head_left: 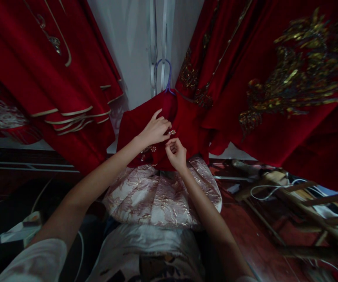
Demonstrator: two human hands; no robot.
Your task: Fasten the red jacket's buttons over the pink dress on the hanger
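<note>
A red garment (pixel 133 117) hangs on a purple hanger (pixel 169 74), with a pale brocade skirt (pixel 157 196) spread below it. My left hand (pixel 157 130) lies against its front, thumb and forefinger pinched on the cloth beside a small beaded flower ornament (pixel 172 132); one finger points up. Just below and to the right, my right hand (pixel 177 154) is closed in a pinch, palm side partly showing. Whatever lies between its fingertips is too small to make out. More beaded trim (pixel 150 149) shows under my left wrist.
Red garments with light piping (pixel 77 113) hang at left. At right is a red garment with gold sequin embroidery (pixel 300 78). A metal rail (pixel 154 43) runs up the white wall. A wooden frame (pixel 298 211) with a white cable (pixel 262 192) stands at lower right.
</note>
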